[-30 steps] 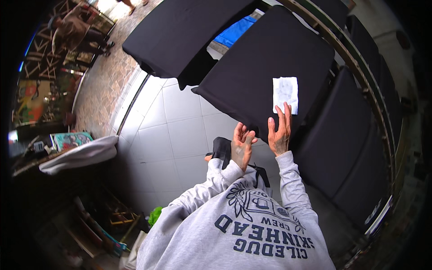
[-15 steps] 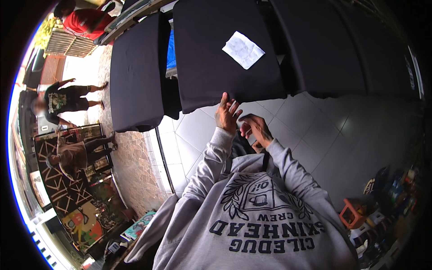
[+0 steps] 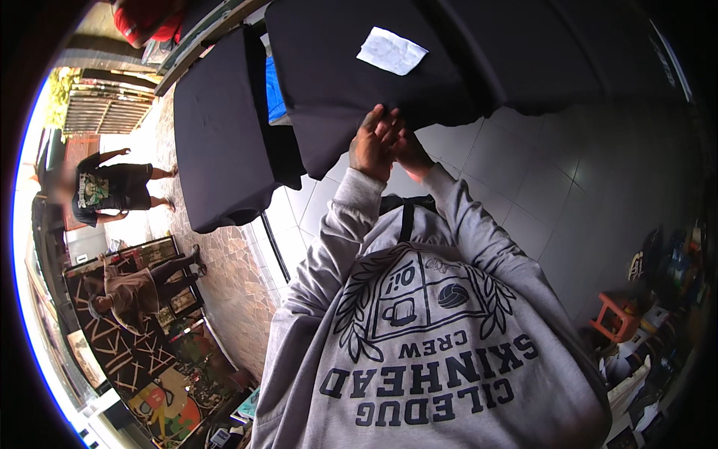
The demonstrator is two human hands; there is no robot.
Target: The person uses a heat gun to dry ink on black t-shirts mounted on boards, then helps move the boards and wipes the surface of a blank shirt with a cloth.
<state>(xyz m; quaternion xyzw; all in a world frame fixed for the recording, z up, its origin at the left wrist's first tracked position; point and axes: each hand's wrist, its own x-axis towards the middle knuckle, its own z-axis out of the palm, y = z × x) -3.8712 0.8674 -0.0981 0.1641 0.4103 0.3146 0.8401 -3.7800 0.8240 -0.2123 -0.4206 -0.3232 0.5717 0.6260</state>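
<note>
A black shirt (image 3: 329, 90) lies stretched flat in front of me, its near hem hanging toward me. At this hem my left hand (image 3: 372, 147) has its fingers bent over the cloth edge, gripping it. My right hand (image 3: 413, 153) is close against the left one at the same hem; its fingertips are shaded and partly hidden, so their grip cannot be made out. A creased white paper sheet (image 3: 393, 52) rests on the shirt beyond my hands.
More black cloth pieces lie to the left (image 3: 224, 135) and right (image 3: 523, 60). Blue material (image 3: 275, 93) shows in a gap. Two people (image 3: 112, 187) (image 3: 131, 295) are at the far left, and a red sleeve (image 3: 146, 19) above. An orange stool (image 3: 615, 318) stands among clutter at right.
Both hands have come together at the hem, the left fingers closing on its edge. The view has shifted, so the cloth and paper sit higher in the picture.
</note>
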